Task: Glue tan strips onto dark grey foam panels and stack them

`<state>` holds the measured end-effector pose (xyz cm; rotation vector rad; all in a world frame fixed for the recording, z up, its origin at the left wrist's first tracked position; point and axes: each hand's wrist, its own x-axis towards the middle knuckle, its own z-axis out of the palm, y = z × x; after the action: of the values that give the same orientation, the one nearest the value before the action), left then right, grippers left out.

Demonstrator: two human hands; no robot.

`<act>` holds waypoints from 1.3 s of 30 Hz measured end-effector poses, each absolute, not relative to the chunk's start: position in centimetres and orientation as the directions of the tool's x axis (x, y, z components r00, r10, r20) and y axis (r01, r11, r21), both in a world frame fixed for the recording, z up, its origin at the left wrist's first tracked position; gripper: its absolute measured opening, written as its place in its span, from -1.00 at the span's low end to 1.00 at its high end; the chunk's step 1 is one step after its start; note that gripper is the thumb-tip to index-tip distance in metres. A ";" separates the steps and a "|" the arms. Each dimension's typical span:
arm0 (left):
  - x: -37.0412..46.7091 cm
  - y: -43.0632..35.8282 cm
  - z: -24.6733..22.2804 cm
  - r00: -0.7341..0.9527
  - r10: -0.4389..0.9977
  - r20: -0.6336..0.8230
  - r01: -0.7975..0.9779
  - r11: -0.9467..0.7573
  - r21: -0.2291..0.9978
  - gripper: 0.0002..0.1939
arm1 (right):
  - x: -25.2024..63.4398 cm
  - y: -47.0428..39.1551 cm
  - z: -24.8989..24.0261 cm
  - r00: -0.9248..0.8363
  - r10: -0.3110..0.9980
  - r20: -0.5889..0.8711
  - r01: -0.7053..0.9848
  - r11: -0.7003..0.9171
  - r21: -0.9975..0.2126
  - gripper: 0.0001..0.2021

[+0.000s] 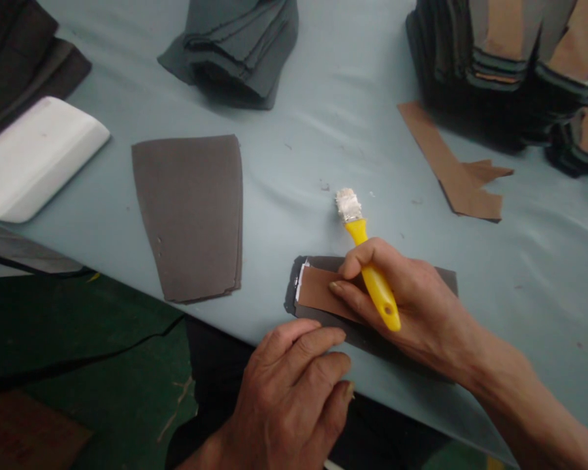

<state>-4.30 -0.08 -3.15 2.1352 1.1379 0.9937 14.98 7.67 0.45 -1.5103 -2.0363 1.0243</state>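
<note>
My right hand (411, 294) is closed around a paintbrush (381, 297) with a yellow handle, its whitish, caked bristles pointing away from me. The thumb and a fingertip of this hand also rest on a brown strip (321, 290), which lies on a dark fabric-like piece (445, 277) near the table edge. A white smear shows along the strip's left end. Close to the near side of that piece is my left hand (298, 391), open, palm down, its fingers loosely bent and nothing visible in it. Whether its fingertips touch the piece I cannot tell.
A flat stack of dark grey pieces (191, 215) lies to the left, near a white container (42, 156). Folded dark pieces (245, 52) sit at the back. Brown strips (451, 166) lie before tall dark stacks (445, 72) at right. The table edge runs diagonally below.
</note>
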 end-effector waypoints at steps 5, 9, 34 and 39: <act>-4.2 -0.2 -3.2 0.380 0.848 0.369 0.466 -0.520 0.716 -0.87 | 15.0 7.5 0.2 -0.356 0.933 -0.061 0.638 0.195 -0.745 -0.89; -4.2 -0.2 -3.2 0.377 0.855 0.357 0.475 -0.509 0.718 -0.87 | 14.9 7.5 0.1 -0.362 0.931 -0.052 0.638 0.207 -0.742 -0.90; -5.0 3.5 -2.8 0.330 0.836 0.439 0.672 -0.534 0.512 -0.76 | 15.0 7.2 -0.8 -0.405 0.913 0.050 0.649 0.326 -0.688 -0.77; -4.5 3.8 -3.3 0.345 0.836 0.427 0.725 -0.527 0.444 -0.80 | 14.9 7.1 -0.8 -0.403 0.914 0.045 0.630 0.313 -0.710 -0.76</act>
<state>-4.53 3.85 -3.27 2.4269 1.4240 0.9341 14.91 7.13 -0.82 -1.3676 -2.1418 0.8577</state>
